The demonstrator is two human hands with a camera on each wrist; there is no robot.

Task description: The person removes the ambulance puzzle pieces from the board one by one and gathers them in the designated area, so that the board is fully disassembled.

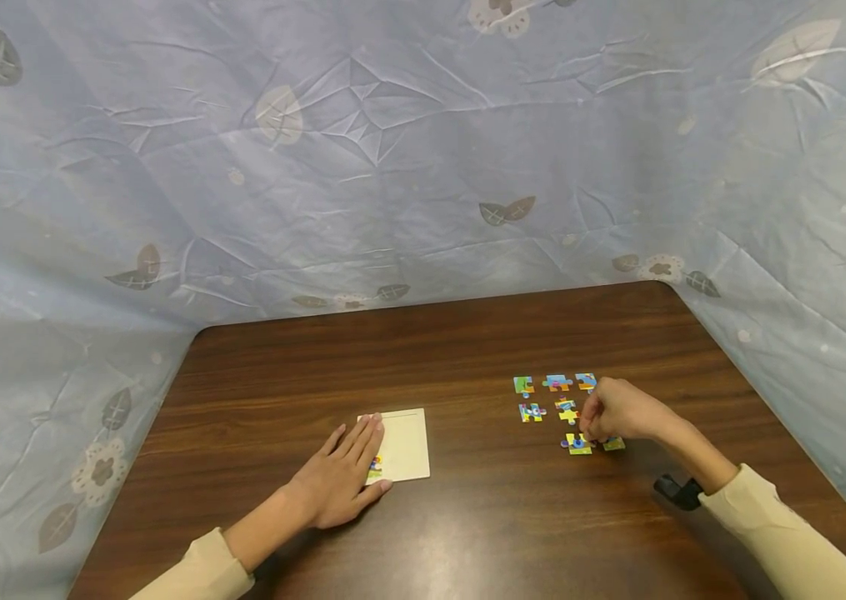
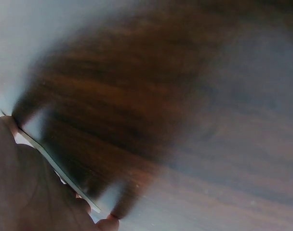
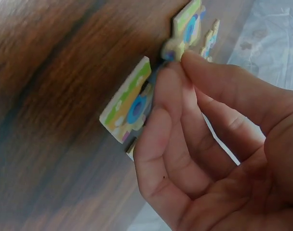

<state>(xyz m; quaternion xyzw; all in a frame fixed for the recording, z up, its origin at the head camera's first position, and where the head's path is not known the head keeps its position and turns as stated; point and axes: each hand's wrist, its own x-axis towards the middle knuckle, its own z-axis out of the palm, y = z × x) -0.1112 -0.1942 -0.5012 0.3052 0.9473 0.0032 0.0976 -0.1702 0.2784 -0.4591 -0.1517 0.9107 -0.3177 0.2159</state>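
Observation:
My left hand rests flat with straight fingers on the left part of a cream puzzle board. Beside those fingers, a colourful piece shows in the board's lower left corner. My right hand reaches over loose jigsaw pieces, its fingers curled. In the right wrist view, thumb and forefinger pinch the knob of a jigsaw puzzle piece with a green edge and blue ring. A second green-edged piece lies under the curled fingers. What lies directly behind the right hand is hidden in the head view.
More jigsaw pieces lie in loose rows: a green one, a blue one, one and a yellow one. A black device is by the right wrist. Patterned cloth hangs around the brown table.

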